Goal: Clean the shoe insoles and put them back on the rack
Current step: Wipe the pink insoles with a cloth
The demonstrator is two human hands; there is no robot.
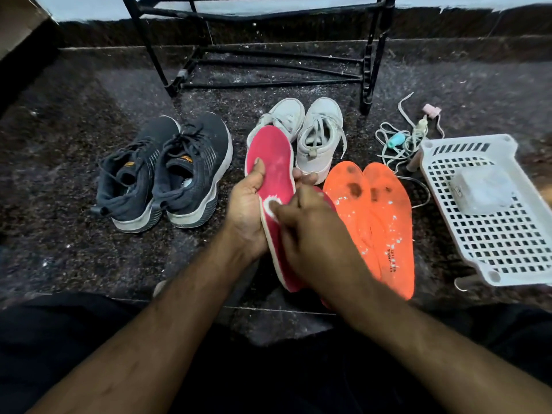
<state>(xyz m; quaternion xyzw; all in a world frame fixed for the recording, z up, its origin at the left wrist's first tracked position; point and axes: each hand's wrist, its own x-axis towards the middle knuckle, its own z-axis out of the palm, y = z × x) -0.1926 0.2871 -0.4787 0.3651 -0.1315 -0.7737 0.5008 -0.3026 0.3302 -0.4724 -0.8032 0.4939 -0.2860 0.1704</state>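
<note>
Presently the left hand [246, 204] grips the pink insole [273, 171] while the right hand [310, 234] pinches a white wipe [270, 204] against it; orange insoles [379, 216] remain stained, rack [268, 58] unloaded.

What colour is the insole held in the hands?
Pink insole with a white edge, in the head view.

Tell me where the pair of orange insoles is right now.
In the head view the orange insoles lie side by side on the floor, right of centre, between the pink insole held in the hands and the white basket, just below the white shoes.
</note>
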